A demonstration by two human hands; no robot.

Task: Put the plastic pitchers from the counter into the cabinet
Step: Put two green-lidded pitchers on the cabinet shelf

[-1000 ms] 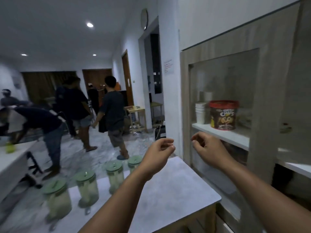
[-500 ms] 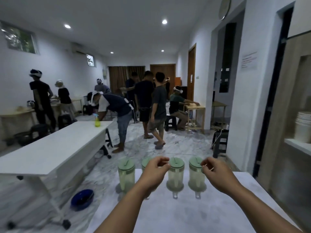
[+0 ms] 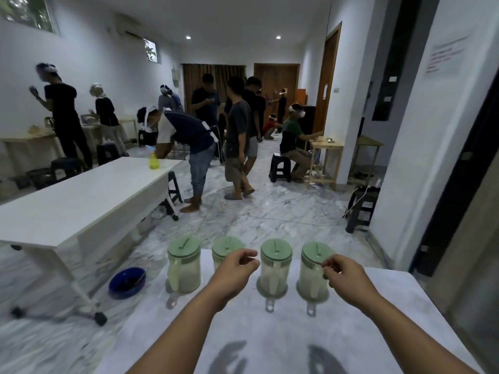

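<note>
Several clear plastic pitchers with pale green lids stand in a row along the far edge of the grey counter (image 3: 270, 336), handles toward me. The leftmost pitcher (image 3: 184, 265) is in full view. The second pitcher (image 3: 225, 251) is partly hidden behind my left hand (image 3: 235, 271), whose fingers are loosely curled and hold nothing. The third pitcher (image 3: 275, 267) stands free between my hands. My right hand (image 3: 344, 278) hovers at the near right side of the rightmost pitcher (image 3: 313, 268), fingers loosely curled and empty. The cabinet (image 3: 475, 260) shows only as a wooden edge at the far right.
A long white table (image 3: 81, 201) on wheels stands to the left, with a yellow bottle (image 3: 153, 160) on it. A blue bowl (image 3: 127, 282) lies on the marble floor beside the counter. Several people stand and sit further back. A black stool (image 3: 361, 206) sits by the right wall.
My view has swung left from the cabinet shelves to the counter. The row of pitchers is now centred ahead, and both hands have come close over them.
</note>
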